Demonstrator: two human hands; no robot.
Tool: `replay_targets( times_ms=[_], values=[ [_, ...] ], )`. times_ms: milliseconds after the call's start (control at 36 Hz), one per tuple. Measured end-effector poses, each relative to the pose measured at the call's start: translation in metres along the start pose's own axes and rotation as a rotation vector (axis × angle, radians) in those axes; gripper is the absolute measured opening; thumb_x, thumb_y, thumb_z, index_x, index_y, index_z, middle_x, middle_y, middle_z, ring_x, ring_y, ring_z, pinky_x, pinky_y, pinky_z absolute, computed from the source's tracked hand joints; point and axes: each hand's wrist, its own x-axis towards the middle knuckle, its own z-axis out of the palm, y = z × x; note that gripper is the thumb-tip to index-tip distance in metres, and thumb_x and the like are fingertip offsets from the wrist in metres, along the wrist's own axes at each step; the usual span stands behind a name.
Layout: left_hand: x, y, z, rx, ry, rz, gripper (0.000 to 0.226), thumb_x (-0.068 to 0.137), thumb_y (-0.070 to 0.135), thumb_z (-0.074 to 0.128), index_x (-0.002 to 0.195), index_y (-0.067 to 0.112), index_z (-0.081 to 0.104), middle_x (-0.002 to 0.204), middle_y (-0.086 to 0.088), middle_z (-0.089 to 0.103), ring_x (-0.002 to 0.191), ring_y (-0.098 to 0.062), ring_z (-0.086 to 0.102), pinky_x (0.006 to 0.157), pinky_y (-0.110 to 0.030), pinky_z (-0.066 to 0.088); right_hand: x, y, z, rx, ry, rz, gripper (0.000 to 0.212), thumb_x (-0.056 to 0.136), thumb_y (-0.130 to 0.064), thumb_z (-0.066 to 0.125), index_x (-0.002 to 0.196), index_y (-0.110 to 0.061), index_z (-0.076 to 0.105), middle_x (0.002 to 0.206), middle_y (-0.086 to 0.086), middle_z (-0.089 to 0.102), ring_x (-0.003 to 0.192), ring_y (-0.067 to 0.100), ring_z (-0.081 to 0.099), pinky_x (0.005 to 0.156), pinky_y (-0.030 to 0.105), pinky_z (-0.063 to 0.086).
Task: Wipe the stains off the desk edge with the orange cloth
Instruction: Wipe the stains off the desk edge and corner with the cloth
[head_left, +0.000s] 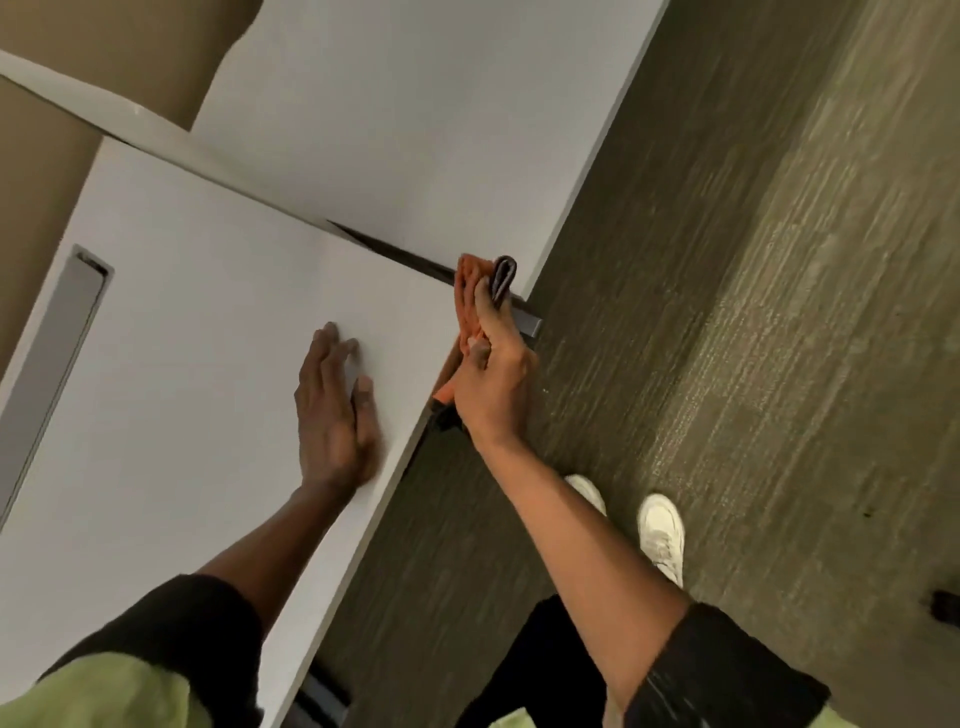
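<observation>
At the white desk's edge, right hand clamps the soft, limp orange cloth, bunched for firm pressure; left hand lies flat, open, empty.

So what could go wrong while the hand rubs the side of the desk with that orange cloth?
The right hand presses the orange cloth against the desk edge right by the dark gap between the two desks, so the cloth or fingertips might catch there. A grey thing is tucked under the fingers too and could slip out. The left hand lies flat on the top and may leave smudges.
</observation>
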Motion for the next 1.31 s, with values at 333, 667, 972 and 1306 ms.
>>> replay_targets(
  times_ms=[333, 667, 972, 1306],
  values=[
    [0.001, 0.009, -0.009, -0.045, -0.067, -0.039, 0.055, 0.115, 0.051, 0.031, 0.164, 0.026, 0.039, 0.184, 0.004, 0.019, 0.171, -0.019, 0.014, 0.136, -0.047, 0.019, 0.008, -0.016, -0.049, 0.079, -0.134, 0.208, 0.065, 0.096, 0.019, 0.052, 0.148, -0.02, 0.06, 0.149, -0.015, 0.059, 0.13, -0.012, 0.056, 0.119, 0.02, 0.042],
    [0.002, 0.057, -0.006, 0.021, -0.057, -0.235, 0.054, 0.116, 0.038, 0.037, 0.161, 0.008, 0.044, 0.18, -0.01, 0.028, 0.169, -0.03, 0.019, 0.137, -0.054, 0.023, 0.057, -0.008, -0.096, -0.098, -0.288, 0.199, 0.061, 0.096, 0.01, 0.061, 0.141, -0.031, 0.066, 0.153, -0.012, 0.059, 0.135, -0.001, 0.055, 0.099, 0.006, 0.044],
    [0.051, 0.151, 0.033, -0.043, 0.276, -0.656, 0.055, 0.113, 0.046, 0.054, 0.154, 0.009, 0.047, 0.174, -0.013, 0.031, 0.167, -0.033, 0.022, 0.136, -0.053, 0.022, 0.115, -0.008, -0.132, -0.203, -0.552, 0.254, 0.058, 0.099, 0.008, 0.059, 0.139, -0.032, 0.067, 0.154, -0.006, 0.059, 0.141, 0.011, 0.055, 0.097, 0.008, 0.045],
    [0.068, 0.136, 0.051, 0.121, 0.39, -0.817, 0.075, 0.107, 0.076, 0.033, 0.153, 0.017, 0.041, 0.175, -0.009, 0.027, 0.166, -0.031, 0.022, 0.133, -0.056, 0.026, 0.133, -0.026, -0.112, -0.246, -0.817, 0.109, 0.063, 0.099, 0.01, 0.055, 0.148, -0.03, 0.061, 0.161, -0.007, 0.051, 0.143, 0.011, 0.052, 0.109, 0.021, 0.052]
  ],
)
